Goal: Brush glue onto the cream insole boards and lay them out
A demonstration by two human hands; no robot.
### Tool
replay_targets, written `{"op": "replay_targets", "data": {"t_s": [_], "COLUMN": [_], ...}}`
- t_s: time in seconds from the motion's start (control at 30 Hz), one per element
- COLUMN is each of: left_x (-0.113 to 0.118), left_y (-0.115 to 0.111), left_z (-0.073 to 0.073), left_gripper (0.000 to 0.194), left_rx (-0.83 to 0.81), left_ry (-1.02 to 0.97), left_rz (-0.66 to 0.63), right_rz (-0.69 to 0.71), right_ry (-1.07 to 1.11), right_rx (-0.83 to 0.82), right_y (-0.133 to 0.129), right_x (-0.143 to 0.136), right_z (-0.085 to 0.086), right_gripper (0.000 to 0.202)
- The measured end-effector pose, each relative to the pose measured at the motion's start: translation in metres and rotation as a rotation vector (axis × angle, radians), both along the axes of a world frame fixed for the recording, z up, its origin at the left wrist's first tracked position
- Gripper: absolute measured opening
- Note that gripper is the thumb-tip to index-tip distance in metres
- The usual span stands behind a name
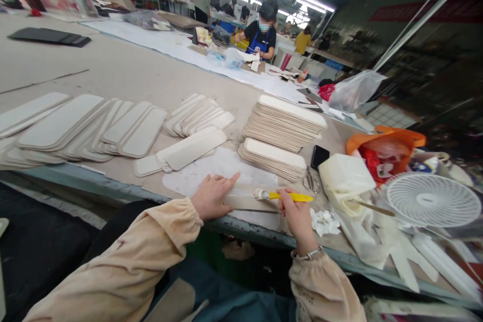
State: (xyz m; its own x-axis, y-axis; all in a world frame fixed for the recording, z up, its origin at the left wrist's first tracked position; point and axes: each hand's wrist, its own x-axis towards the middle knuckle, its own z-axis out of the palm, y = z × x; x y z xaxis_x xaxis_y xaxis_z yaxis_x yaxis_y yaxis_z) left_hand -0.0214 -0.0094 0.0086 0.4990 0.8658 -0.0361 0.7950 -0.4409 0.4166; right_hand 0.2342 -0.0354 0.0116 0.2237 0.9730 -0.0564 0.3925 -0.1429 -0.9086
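My right hand (pixel 297 215) grips the yellow handle of a paintbrush (pixel 292 196). Its whitened bristles touch or hover just over a flat, pale strip (pixel 245 202) at the table's front edge; I cannot tell which. On the strip's left end lies my left hand (pixel 214 197), fingers stretched out and holding nothing. Under the strip a whitish stained sheet (pixel 226 163) covers part of the table. Behind it stand two neat stacks of cream rounded panels (pixel 289 110), the nearer one (pixel 273 156) shorter. Fanned panels (pixel 198 148) lie just left of the sheet.
More panels (pixel 60 121) spread along the left. At right are scissors (pixel 311 181), a black phone-like object (pixel 320 156), a whitish square container (pixel 345 176), an orange bag (pixel 385 138), a white fan grille (pixel 433 200) and scraps (pixel 324 222). A co-worker (pixel 262 35) works across the table.
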Motion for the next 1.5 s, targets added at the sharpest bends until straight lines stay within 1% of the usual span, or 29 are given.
{"op": "replay_targets", "data": {"t_s": [0.1,0.2,0.33,0.4,0.47,0.57,0.63,0.73,0.8,0.83,0.87,0.9,0.97,1.0,1.07,1.13,1.23,1.4,1.5], "left_x": [0.001,0.002,0.002,0.002,0.002,0.002,0.003,0.003,0.003,0.003,0.004,0.004,0.004,0.004,0.004,0.004,0.003,0.003,0.003], "left_y": [0.000,0.000,0.001,0.001,0.001,0.002,0.002,0.002,0.002,0.002,0.002,0.001,0.001,0.001,0.001,0.001,0.000,0.001,0.002], "left_z": [0.000,0.002,0.003,0.002,-0.001,-0.005,-0.005,-0.003,-0.001,-0.001,-0.001,-0.002,-0.004,-0.005,-0.007,-0.008,-0.008,-0.009,-0.011], "left_gripper": [0.094,0.092,0.089,0.090,0.092,0.094,0.094,0.093,0.091,0.090,0.089,0.089,0.089,0.090,0.094,0.097,0.097,0.099,0.099], "left_rx": [0.010,0.021,0.023,0.024,0.036,0.059,0.064,0.054,0.044,0.042,0.043,0.048,0.059,0.063,0.063,0.059,0.062,0.071,0.076], "left_ry": [0.009,0.020,0.026,0.022,0.009,-0.019,-0.031,-0.035,-0.033,-0.032,-0.030,-0.028,-0.029,-0.032,-0.041,-0.040,-0.025,-0.014,-0.015], "left_rz": [-0.008,-0.017,-0.021,-0.027,-0.037,-0.045,-0.051,-0.057,-0.056,-0.053,-0.049,-0.043,-0.035,-0.033,-0.035,-0.034,-0.031,-0.040,-0.038], "right_rz": [-0.070,-0.134,-0.182,-0.164,-0.111,0.018,0.141,0.341,0.442,0.468,0.465,0.431,0.306,0.246,0.173,0.142,0.090,-0.037,-0.142], "right_ry": [-0.121,-0.288,-0.599,-0.726,-0.829,-1.003,-1.044,-0.951,-0.802,-0.687,-0.540,-0.370,-0.033,0.099,0.259,0.302,0.232,-0.025,-0.107], "right_rx": [0.012,0.069,0.228,0.323,0.367,0.342,0.323,0.331,0.334,0.321,0.292,0.249,0.136,0.078,-0.018,-0.076,-0.102,-0.077,-0.031], "right_y": [-0.003,-0.007,-0.017,-0.022,-0.027,-0.030,-0.033,-0.037,-0.038,-0.037,-0.036,-0.034,-0.028,-0.024,-0.016,-0.010,-0.005,-0.008,-0.014], "right_x": [0.026,0.045,0.055,0.052,0.042,0.017,-0.004,-0.035,-0.051,-0.057,-0.061,-0.065,-0.069,-0.069,-0.068,-0.062,-0.041,0.012,0.029], "right_z": [0.004,0.008,0.012,0.012,0.011,0.008,0.009,0.015,0.020,0.022,0.023,0.022,0.019,0.016,0.009,0.004,0.003,0.016,0.023], "right_gripper": [0.031,0.031,0.028,0.026,0.024,0.023,0.022,0.018,0.017,0.018,0.019,0.021,0.024,0.025,0.026,0.028,0.027,0.025,0.024]}}
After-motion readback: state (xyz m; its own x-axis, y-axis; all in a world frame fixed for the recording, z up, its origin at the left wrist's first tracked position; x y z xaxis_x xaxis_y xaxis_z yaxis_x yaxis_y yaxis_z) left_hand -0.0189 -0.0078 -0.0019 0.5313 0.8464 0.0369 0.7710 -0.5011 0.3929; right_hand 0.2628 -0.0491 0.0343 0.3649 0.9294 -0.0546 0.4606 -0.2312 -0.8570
